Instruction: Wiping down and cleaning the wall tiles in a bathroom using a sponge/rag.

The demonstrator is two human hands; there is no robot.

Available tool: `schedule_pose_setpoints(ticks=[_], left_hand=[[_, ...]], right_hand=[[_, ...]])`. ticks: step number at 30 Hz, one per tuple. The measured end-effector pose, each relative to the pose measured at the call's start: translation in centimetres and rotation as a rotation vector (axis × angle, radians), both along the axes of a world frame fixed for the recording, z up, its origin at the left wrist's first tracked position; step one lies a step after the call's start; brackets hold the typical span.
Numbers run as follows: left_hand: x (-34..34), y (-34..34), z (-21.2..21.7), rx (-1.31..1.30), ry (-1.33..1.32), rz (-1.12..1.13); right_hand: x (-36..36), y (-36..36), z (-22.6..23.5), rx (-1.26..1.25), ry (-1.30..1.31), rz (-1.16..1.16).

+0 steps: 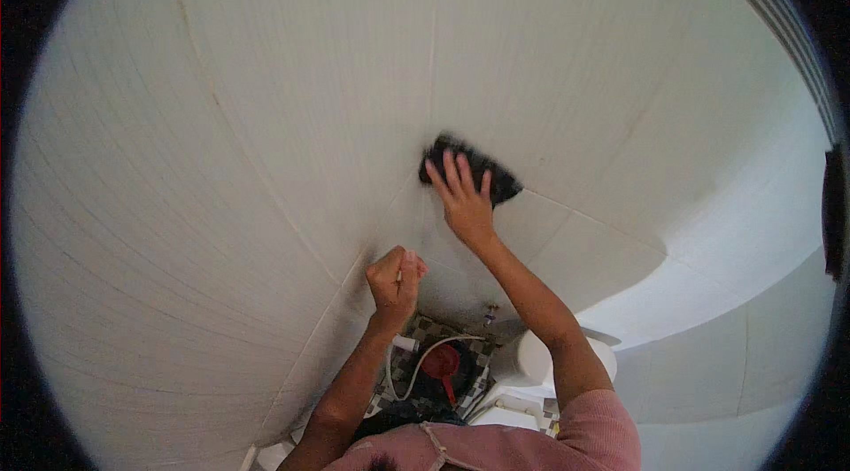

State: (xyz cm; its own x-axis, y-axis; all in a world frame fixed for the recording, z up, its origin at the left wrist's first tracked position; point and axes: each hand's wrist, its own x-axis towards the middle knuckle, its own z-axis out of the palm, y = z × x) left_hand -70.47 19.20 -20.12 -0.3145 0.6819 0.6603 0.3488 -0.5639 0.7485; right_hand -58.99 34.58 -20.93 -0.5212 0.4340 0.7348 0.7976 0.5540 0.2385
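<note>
My right hand (465,201) is up against the pale tiled wall (292,99), near the middle of the head view. Its fingers are spread over a crumpled black cloth (505,187) and press it onto the tiles. The cloth's edges look smeared by motion. Lower and to the left, my left hand (395,279) is closed in a fist, close to the wall corner and apart from the cloth. Whether anything is inside that fist is hidden.
Below my arms, a red dipper (441,362) sits in a dark basin on the checkered floor. A white hose (416,375) curls beside it. A small tap (490,313) juts from the wall, and a white toilet (522,363) stands at the right, partly behind my right arm.
</note>
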Motion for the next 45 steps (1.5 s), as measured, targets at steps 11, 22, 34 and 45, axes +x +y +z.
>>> schedule_pose_setpoints(ticks=[11,22,34,45], left_hand=[[0.0,-0.8,-0.7,-0.089,0.077,-0.025],[-0.2,-0.8,-0.1,-0.018,0.121,-0.070],[0.2,0.4,-1.6,-0.055,-0.026,-0.043],[-0.8,0.3,-1.4,-0.077,0.007,0.068]], right_hand=[[2.6,1.2,-20.5,-0.270,-0.454,0.095],[16.0,-2.7,-20.5,-0.714,-0.482,0.207],[8.4,-3.0,-2.0,0.132,-0.062,-0.089],[15.6,-4.7,-19.3,-0.627,-0.338,0.255]])
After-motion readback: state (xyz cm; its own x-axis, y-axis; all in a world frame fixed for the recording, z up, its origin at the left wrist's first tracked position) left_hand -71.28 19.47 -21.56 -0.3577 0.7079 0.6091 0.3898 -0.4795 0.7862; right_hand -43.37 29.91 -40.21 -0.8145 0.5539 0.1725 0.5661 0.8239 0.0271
